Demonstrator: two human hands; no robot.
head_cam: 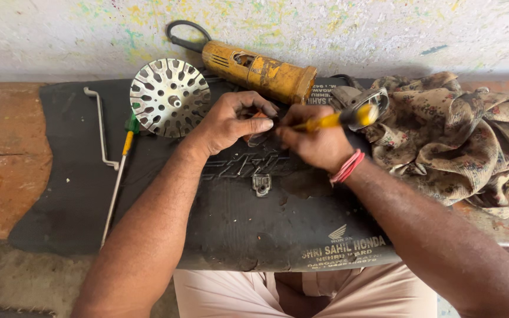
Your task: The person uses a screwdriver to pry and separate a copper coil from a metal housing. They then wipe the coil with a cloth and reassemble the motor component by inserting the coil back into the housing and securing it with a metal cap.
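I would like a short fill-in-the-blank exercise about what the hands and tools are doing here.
1. The right hand grips a screwdriver with a ____ handle.
2. The round perforated metal disc lies to the ____ of the left hand.
3. The angle grinder has a ____ body.

Missing words: yellow; left; yellow

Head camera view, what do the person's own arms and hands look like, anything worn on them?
Both forearms are bare, with no sleeves or gloves in view. The right hand has a red and pink thread band around its wrist. The left hand shows no ring, watch or band.
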